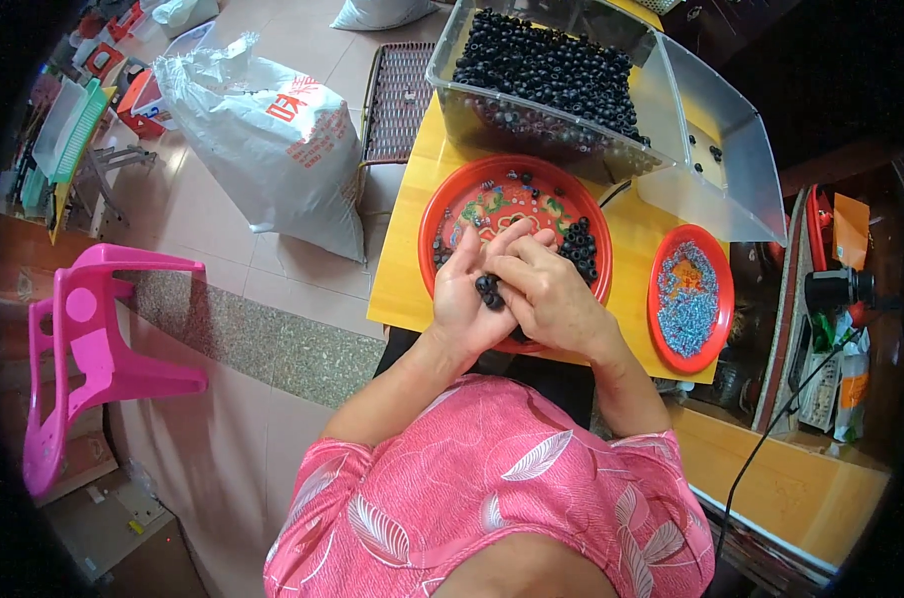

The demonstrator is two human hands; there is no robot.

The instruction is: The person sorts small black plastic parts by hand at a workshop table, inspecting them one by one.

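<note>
My left hand (463,299) lies palm up over the red tray, fingers loosely cupped, with a few small black hollow-looking pieces (489,291) in the palm. Across it comes my right hand (552,289), its fingers bent and pressed together beside those pieces. What its fingertips hold, if anything, is hidden. Beneath both hands is the round red tray (434,204) with a flower pattern. More black pieces (579,249) are gathered along the tray's right side, and several others are scattered near its far and left rims.
Behind the tray stands a clear plastic bin (532,125) heaped with black pieces, beside another clear container (736,174). A red oval plate (727,317) of small bluish clear pieces is at the right of the yellow table (397,289). Left are a white sack (263,149) and pink stool (108,344).
</note>
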